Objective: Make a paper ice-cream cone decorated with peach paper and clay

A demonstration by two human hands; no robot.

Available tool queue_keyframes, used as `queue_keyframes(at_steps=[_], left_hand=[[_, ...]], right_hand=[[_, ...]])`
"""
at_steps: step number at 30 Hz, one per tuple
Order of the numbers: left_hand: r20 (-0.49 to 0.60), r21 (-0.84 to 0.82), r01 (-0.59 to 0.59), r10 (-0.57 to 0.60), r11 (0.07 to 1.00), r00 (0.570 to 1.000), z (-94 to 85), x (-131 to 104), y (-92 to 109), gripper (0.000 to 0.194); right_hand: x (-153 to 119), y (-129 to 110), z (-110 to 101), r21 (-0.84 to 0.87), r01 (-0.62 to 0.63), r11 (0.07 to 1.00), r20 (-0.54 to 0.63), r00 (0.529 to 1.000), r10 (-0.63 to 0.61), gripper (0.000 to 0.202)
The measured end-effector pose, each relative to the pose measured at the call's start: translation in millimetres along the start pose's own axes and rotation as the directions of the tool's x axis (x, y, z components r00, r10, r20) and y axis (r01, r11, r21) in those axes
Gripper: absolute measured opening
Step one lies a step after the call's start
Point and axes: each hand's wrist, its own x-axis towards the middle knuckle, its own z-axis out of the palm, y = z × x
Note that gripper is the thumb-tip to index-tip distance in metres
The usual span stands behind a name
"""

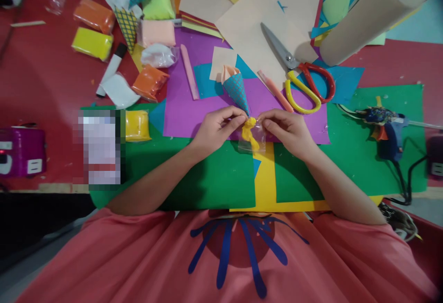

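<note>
A lump of soft yellow clay (248, 132) lies in or on a small clear plastic bag (260, 146) in front of me. My left hand (219, 130) pinches at the bag's upper left, its fingertips close to the clay. From the other side, my right hand (289, 130) is closed with thumb and finger at the bag's upper right edge. Just beyond my fingers lies a blue patterned paper cone (236, 89) with a peach lining, its tip pointing toward my left fingertips.
Scissors (290, 60) and a pink stick-like tool (275, 91) lie beyond my right hand. A glue gun (389, 132) rests at right. Wrapped clay packs (150, 82), a marker (111, 69) and a phone (102, 148) are at left. Purple sheet (176, 118) and green sheets (207, 187) cover the table.
</note>
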Motion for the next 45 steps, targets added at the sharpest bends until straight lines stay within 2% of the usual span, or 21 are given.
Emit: queue_keyframes(at_steps=[6,11,13,17,22,27,30,34,37,41,45], left_hand=[[-0.045,-0.019,0.009,-0.01,1.0,0.999,0.0,0.9,0.1,0.045],[0.0,-0.079,0.099,-0.099,0.992,0.995,-0.4,1.2,3.6,0.045],[0.013,-0.138,0.131,-0.13,0.982,0.991,-0.4,1.1,4.7,0.045],[0.012,-0.219,0.165,-0.166,0.962,0.986,0.1,0.4,4.2,0.045],[0.011,-0.197,0.153,-0.154,0.968,0.988,0.7,0.4,3.9,0.045],[0.108,-0.213,0.166,-0.146,0.963,0.983,2.2,-0.1,4.3,0.052],[0.174,-0.208,0.154,-0.118,0.966,0.978,2.9,-1.1,3.4,0.052],[0.195,-0.201,0.11,-0.07,0.973,0.978,2.8,-1.3,1.7,0.049],[0.195,-0.21,0.083,-0.042,0.974,0.98,2.4,-0.6,1.1,0.049],[0.191,-0.202,0.082,-0.043,0.976,0.981,2.2,0.1,1.0,0.053],[0.174,-0.164,0.087,-0.058,0.983,0.983,1.5,0.0,1.8,0.053]], right_hand=[[-0.4,-1.4,-0.2,0.005,0.03,1.0,0.033,0.999,-0.03,0.026],[-0.1,-3.4,0.9,-0.001,0.034,0.999,0.025,0.999,-0.034,0.033],[0.4,-2.9,1.2,-0.028,0.035,0.999,-0.012,0.999,-0.035,0.035],[1.1,-1.0,1.1,-0.002,-0.005,1.0,-0.108,0.994,0.005,0.036],[2.1,-1.8,2.8,0.089,-0.055,0.994,-0.081,0.995,0.063,0.041],[2.8,-3.8,8.3,0.253,-0.177,0.951,0.005,0.983,0.181,0.049],[2.3,-2.9,10.5,0.286,-0.214,0.934,0.014,0.976,0.219,0.052],[0.6,-1.2,10.9,0.257,-0.187,0.948,0.024,0.982,0.187,0.047],[-1.0,-1.8,9.5,0.199,-0.123,0.972,0.064,0.992,0.113,0.04],[-2.7,-3.1,8.3,0.115,-0.003,0.993,0.126,0.992,-0.011,0.031],[-3.5,-1.5,8.4,0.087,0.021,0.996,0.125,0.992,-0.032,0.024]])
